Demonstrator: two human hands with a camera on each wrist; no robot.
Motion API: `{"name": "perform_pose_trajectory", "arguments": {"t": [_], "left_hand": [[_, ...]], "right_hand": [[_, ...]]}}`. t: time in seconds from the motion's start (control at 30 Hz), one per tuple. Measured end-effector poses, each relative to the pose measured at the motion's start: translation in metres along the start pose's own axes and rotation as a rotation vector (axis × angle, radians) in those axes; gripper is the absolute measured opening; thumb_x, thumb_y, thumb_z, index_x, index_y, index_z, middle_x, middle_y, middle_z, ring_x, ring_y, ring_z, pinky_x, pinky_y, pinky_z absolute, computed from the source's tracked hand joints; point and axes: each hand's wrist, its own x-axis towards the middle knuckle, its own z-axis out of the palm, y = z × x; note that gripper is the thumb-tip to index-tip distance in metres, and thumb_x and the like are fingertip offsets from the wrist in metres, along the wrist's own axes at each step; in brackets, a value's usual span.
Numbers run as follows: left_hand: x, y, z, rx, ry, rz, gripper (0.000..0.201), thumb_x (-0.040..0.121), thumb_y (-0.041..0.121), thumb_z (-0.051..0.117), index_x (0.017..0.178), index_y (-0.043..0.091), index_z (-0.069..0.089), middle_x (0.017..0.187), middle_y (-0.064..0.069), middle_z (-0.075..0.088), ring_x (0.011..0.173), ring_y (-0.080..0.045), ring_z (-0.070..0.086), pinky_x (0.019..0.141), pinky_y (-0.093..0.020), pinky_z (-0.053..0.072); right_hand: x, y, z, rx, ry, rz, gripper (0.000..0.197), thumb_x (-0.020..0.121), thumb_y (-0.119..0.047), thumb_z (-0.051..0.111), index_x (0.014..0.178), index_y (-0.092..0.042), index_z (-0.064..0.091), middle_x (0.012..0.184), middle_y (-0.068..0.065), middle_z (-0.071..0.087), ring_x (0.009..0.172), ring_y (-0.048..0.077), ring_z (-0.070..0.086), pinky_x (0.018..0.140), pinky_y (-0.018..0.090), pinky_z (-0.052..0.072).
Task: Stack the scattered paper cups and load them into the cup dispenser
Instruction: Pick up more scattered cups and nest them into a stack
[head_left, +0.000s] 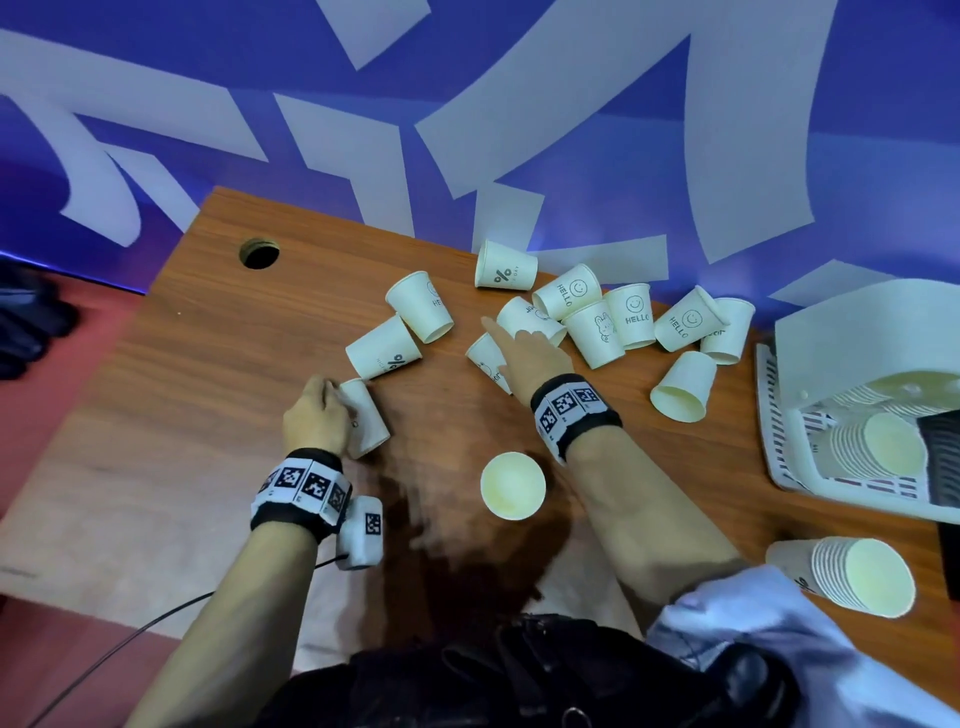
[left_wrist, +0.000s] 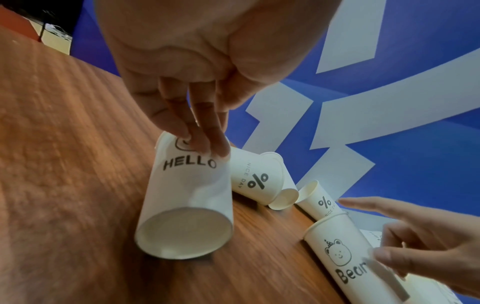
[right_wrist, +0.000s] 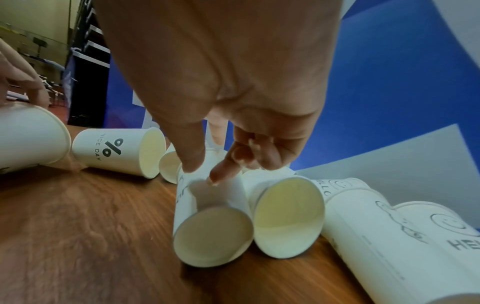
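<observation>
Several white paper cups lie scattered on their sides across the wooden table. My left hand pinches the rim end of a "HELLO" cup that lies on its side, base toward my wrist. My right hand reaches over a tipped "Bear" cup; the thumb and a curled finger pinch its wall while the index finger points straight ahead. Two "NICE DAY" cups lie between the hands. One cup stands upright near me.
At the right edge sits a white slatted basket holding stacked cups, under a white box-like unit. A nested stack of cups lies at the front right. A cable hole is at the back left. A blue wall backs the table.
</observation>
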Motion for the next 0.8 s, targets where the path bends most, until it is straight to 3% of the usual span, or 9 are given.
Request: {"name": "perform_pose_trajectory", "arguments": {"t": [0.1,0.17,0.3,0.4,0.47,0.57,0.7,0.8], "left_hand": [[-0.001,0.001,0.001,0.039,-0.055,-0.023,0.030,0.096,0.015,0.033,0.108,0.005,0.058,0.111,-0.026,0.061,0.100,-0.039,0.056,0.073,-0.033,0.037],[-0.004,0.001,-0.001,0.069,-0.092,-0.035,0.032,0.095,0.014,0.035,0.113,0.004,0.060,0.116,-0.026,0.061,0.104,-0.040,0.055,0.075,-0.032,0.036],[-0.011,0.001,-0.003,0.079,-0.138,-0.037,0.032,0.094,0.018,0.039,0.097,0.004,0.068,0.106,-0.025,0.065,0.103,-0.039,0.056,0.084,-0.034,0.042],[-0.021,0.001,-0.005,0.051,-0.163,-0.006,0.032,0.090,0.024,0.041,0.084,0.011,0.069,0.093,-0.018,0.070,0.096,-0.035,0.060,0.084,-0.034,0.046],[-0.028,0.001,-0.005,0.034,-0.176,0.039,0.030,0.086,0.028,0.040,0.076,0.016,0.066,0.087,-0.016,0.071,0.092,-0.035,0.062,0.085,-0.039,0.050],[-0.044,0.009,-0.003,0.008,-0.164,0.146,0.028,0.083,0.032,0.041,0.071,0.018,0.062,0.080,-0.013,0.071,0.084,-0.033,0.060,0.079,-0.038,0.047],[-0.073,0.024,0.004,-0.125,-0.196,0.290,0.031,0.088,0.017,0.049,0.059,0.018,0.059,0.062,-0.006,0.066,0.061,-0.015,0.055,0.069,-0.032,0.044],[-0.094,0.033,0.005,-0.197,-0.259,0.457,0.028,0.089,0.014,0.052,0.063,0.013,0.060,0.057,-0.002,0.064,0.054,-0.011,0.052,0.065,-0.029,0.043]], "right_hand": [[0.004,-0.003,0.005,0.033,-0.031,0.025,0.071,0.098,-0.023,0.050,0.152,-0.038,0.006,0.124,0.011,0.052,0.113,0.027,0.051,0.079,0.038,0.043],[0.003,-0.003,0.007,0.050,-0.037,0.038,0.071,0.097,-0.021,0.051,0.151,-0.037,0.008,0.125,0.010,0.051,0.114,0.027,0.051,0.081,0.039,0.044],[-0.006,-0.002,0.007,0.099,-0.001,0.057,0.058,0.095,-0.015,0.052,0.145,-0.028,0.025,0.124,0.010,0.052,0.112,0.027,0.052,0.076,0.039,0.043],[-0.021,0.002,0.001,0.161,0.060,0.088,0.039,0.096,-0.020,0.051,0.132,-0.021,0.035,0.115,0.010,0.058,0.103,0.027,0.057,0.069,0.037,0.042],[-0.032,0.004,-0.002,0.196,0.116,0.134,0.031,0.098,-0.033,0.046,0.124,-0.017,0.042,0.109,0.009,0.062,0.099,0.028,0.060,0.068,0.036,0.044],[-0.047,0.006,-0.002,0.236,0.162,0.252,0.048,0.100,-0.050,0.027,0.115,-0.012,0.052,0.105,0.012,0.066,0.098,0.031,0.062,0.072,0.038,0.045],[-0.072,0.013,0.004,0.348,0.216,0.304,0.054,0.100,-0.050,0.024,0.096,-0.009,0.060,0.098,0.014,0.067,0.093,0.031,0.062,0.069,0.035,0.044],[-0.091,0.020,0.005,0.458,0.289,0.333,0.049,0.100,-0.048,0.027,0.082,-0.012,0.056,0.091,0.013,0.066,0.088,0.030,0.061,0.066,0.033,0.038]]}}
